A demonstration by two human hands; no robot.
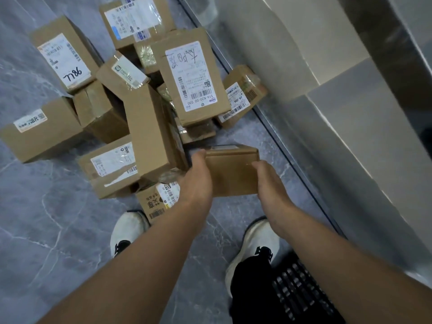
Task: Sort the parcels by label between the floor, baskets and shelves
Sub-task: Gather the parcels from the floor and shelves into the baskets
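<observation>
Person stands over a pile of brown cardboard parcels [149, 108] on a grey marble-patterned tile floor [46, 218], both arms stretched down.

Small plain brown cardboard box [231, 171]: at the near right edge of the pile, held between the two hands, its upper face showing no label. I cannot tell if it rests on the floor or is lifted clear.

Left hand [196, 178]: grip closed on the box's left side, fingers curled over the far left corner.

Right hand [268, 181]: grip closed on the right side, fingers bent against the edge, tips out of sight.

Pile: the tall parcel with a large white label [191, 78] lies on top, far of the held box. The parcel marked with handwritten digits [63, 57] sits far left.

White shoes [128, 230] stand near the pile. A pale grey wall [327, 90] runs along the right.
</observation>
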